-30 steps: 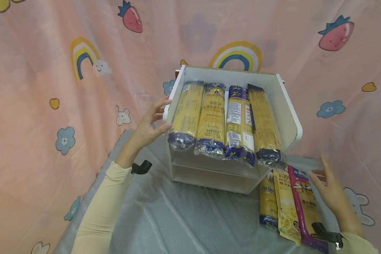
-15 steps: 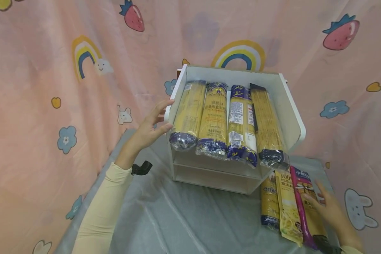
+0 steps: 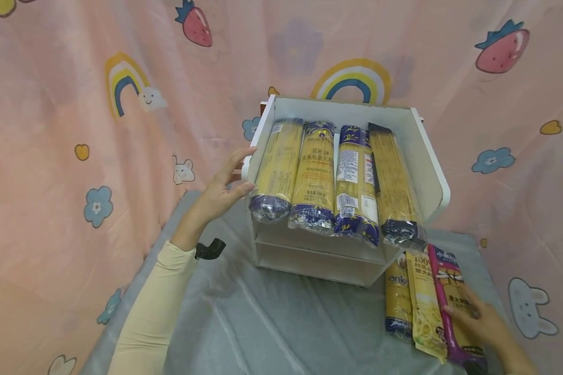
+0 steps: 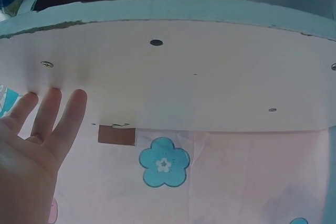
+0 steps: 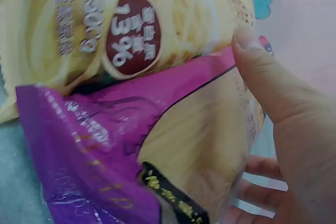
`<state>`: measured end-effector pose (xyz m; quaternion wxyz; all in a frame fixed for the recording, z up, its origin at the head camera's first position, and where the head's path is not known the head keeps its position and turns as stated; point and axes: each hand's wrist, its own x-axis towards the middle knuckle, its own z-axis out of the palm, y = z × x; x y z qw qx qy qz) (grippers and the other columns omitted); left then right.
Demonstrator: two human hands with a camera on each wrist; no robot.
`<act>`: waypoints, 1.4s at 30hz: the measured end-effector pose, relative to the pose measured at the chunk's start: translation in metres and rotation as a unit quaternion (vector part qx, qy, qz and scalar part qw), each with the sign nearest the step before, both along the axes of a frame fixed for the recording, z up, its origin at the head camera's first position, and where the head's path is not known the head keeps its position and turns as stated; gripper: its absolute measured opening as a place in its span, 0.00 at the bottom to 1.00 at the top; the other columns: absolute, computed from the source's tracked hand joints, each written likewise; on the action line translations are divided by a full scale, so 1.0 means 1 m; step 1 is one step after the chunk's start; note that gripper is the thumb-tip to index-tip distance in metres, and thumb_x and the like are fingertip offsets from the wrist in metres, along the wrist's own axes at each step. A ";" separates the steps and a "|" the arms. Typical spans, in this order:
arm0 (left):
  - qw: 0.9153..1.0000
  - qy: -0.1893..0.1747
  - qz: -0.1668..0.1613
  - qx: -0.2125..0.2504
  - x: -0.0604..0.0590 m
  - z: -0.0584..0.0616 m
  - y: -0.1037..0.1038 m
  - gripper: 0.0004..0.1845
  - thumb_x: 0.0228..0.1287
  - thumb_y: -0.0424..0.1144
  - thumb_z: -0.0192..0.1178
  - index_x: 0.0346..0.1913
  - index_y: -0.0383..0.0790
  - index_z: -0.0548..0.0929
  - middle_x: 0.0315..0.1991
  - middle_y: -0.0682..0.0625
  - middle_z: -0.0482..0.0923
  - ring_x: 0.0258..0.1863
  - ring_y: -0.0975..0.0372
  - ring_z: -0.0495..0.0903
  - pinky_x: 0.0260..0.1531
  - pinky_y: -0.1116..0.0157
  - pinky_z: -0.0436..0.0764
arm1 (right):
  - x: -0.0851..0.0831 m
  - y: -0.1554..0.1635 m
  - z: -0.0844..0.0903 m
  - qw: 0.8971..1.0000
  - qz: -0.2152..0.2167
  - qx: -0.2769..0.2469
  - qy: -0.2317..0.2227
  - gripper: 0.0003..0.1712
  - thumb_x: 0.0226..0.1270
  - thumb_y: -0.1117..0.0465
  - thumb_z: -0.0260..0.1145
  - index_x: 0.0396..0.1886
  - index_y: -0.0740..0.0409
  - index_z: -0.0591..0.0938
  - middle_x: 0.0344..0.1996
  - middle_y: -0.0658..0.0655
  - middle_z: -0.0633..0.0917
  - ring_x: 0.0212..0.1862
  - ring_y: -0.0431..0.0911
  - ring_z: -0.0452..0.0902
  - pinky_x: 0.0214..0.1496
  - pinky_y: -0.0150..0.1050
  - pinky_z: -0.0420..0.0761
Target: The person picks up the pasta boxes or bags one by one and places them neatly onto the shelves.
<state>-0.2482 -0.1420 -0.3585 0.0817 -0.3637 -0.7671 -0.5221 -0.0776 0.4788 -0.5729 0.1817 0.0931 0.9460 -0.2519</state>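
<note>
The left hand (image 3: 220, 188) is reaching up toward one o'clock from a cream-sleeved forearm, its fingers (image 4: 52, 109) lying straight and close together with the thumb spread apart from them. The right hand (image 3: 480, 323) is coming in from the five o'clock corner, pointing toward ten o'clock; its thumb (image 5: 262, 77) is pressing from above while the fingers are curling in from beneath, making a pinch.

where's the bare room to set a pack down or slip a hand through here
The top shelf has a bare strip between the fourth spaghetti pack and its right wall. The grey cloth in front of the shelf unit lies bare. It is crowded at the right, where the right hand grips the purple pack beside two more packs.
</note>
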 end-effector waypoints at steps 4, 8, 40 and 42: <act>1.000 -0.002 0.000 0.004 0.000 -0.001 -0.001 0.36 0.71 0.53 0.57 0.76 0.47 0.56 0.76 0.47 0.54 0.61 0.51 0.70 0.62 0.45 0.75 | -0.001 0.000 -0.005 1.000 -0.005 0.000 -0.027 0.57 0.72 0.33 0.52 0.77 0.58 0.31 0.66 0.92 0.47 0.62 0.88 0.50 0.55 0.80 0.63; 1.000 -0.002 0.000 0.003 -0.001 -0.002 -0.001 0.38 0.70 0.57 0.56 0.76 0.47 0.56 0.76 0.48 0.55 0.61 0.52 0.70 0.62 0.46 0.75 | -0.002 0.002 -0.009 0.999 0.007 0.013 -0.043 0.58 0.71 0.31 0.52 0.77 0.59 0.31 0.64 0.94 0.45 0.60 0.91 0.47 0.51 0.82 0.63; 1.000 0.003 0.007 0.003 -0.003 -0.006 0.002 0.45 0.65 0.71 0.51 0.76 0.49 0.55 0.75 0.46 0.56 0.62 0.50 0.68 0.60 0.45 0.75 | 0.001 0.008 -0.012 0.988 -0.140 -0.048 -0.048 0.66 0.56 0.23 0.62 0.77 0.45 0.34 0.70 0.84 0.45 0.60 0.76 0.68 0.52 0.62 0.79; 1.000 0.006 0.005 0.005 -0.003 -0.007 0.002 0.44 0.66 0.70 0.51 0.76 0.49 0.54 0.75 0.47 0.56 0.62 0.50 0.68 0.60 0.45 0.76 | 0.003 0.007 -0.011 0.989 -0.139 -0.039 -0.028 0.63 0.59 0.26 0.62 0.77 0.47 0.36 0.70 0.84 0.47 0.65 0.81 0.57 0.57 0.70 0.72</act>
